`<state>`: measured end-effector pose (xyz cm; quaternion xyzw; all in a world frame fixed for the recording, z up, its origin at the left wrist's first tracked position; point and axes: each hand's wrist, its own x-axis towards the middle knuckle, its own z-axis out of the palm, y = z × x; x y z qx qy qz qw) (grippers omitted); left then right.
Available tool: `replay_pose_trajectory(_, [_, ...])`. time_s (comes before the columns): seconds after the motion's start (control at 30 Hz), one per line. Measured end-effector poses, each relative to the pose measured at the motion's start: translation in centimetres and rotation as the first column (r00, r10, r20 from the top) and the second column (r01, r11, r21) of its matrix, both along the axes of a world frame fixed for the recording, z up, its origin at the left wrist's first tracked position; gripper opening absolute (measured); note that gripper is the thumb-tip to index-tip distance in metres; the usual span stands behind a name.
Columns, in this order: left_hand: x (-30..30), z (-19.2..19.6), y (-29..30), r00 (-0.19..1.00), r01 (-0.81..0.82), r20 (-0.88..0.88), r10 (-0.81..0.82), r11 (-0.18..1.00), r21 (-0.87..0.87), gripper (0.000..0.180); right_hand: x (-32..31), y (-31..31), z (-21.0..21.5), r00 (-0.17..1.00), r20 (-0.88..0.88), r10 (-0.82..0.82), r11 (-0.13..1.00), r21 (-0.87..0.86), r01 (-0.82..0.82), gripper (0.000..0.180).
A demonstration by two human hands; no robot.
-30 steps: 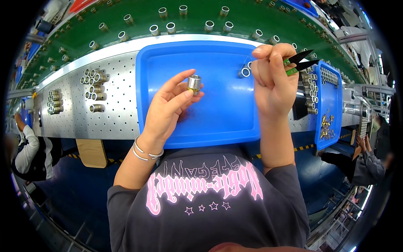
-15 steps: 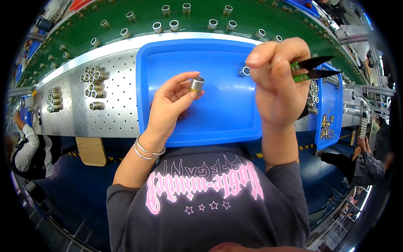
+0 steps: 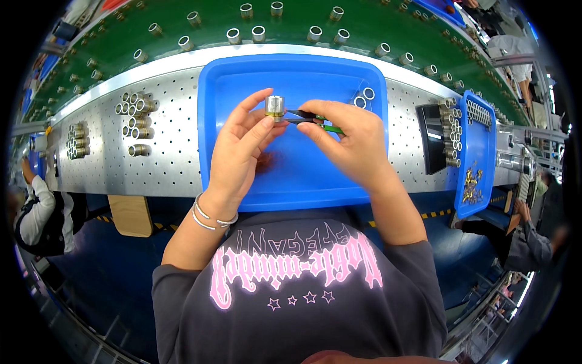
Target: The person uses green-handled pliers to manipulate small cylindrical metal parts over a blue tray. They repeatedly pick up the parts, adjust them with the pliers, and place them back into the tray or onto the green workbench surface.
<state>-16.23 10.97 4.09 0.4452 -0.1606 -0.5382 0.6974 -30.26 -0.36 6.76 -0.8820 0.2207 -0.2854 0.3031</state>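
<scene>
My left hand [image 3: 237, 142] pinches a small silver metal cylinder [image 3: 274, 105] with a yellowish lower end between thumb and fingers, above the blue tray [image 3: 291, 199]. In my right hand [image 3: 359, 138] is a pair of thread snips [image 3: 332, 128] with green handles and black blades. The blade tips reach the cylinder's lower right side, one above the other. From this view I cannot tell whether they touch it. Two more cylinders [image 3: 364, 97] lie in the tray's far right corner, and thin wire-like strands show near them. A reddish-brown tangle [image 3: 265, 162] lies partly behind my left hand.
Beyond the tray runs a green conveyor [image 3: 291, 21] carrying several upright cylinders. Grouped cylinders [image 3: 138, 124] stand on the perforated metal table [image 3: 173, 158] to the left. On the right are a black flat device [image 3: 431, 139], stacked cylinders, and a blue tray [image 3: 465, 200] with brass-coloured parts.
My right hand has come down and left, bringing the snips to the cylinder. My left hand has shifted slightly left and turned the cylinder more upright. Conveyor cylinders have drifted right.
</scene>
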Motion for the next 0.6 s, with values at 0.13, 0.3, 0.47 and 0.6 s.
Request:
replay_pose_trajectory(0.13, [-0.19,0.07,-0.11,0.999,0.022,0.031,-0.022,1.000,-0.013,0.043,-0.05,0.03,-0.26,1.000,0.003,-0.017,1.000,-0.013,0.017,0.016])
replay_pose_trajectory(0.3, [-0.39,0.14,-0.22,0.998,0.025,0.062,-0.022,0.999,-0.037,0.042,-0.12,0.06,-0.19,1.000,0.006,-0.029,1.000,0.008,0.029,0.014])
replay_pose_trajectory(0.47, [-0.57,0.25,-0.18,0.998,0.024,0.065,-0.021,0.999,-0.038,0.042,-0.26,0.04,-0.45,1.000,0.006,-0.028,1.000,0.001,0.028,0.014])
replay_pose_trajectory(0.6, [-0.64,0.46,-0.15,0.998,0.028,0.060,-0.026,0.999,-0.031,0.043,-0.28,0.03,-0.62,0.999,0.028,-0.026,1.000,-0.008,0.027,0.013])
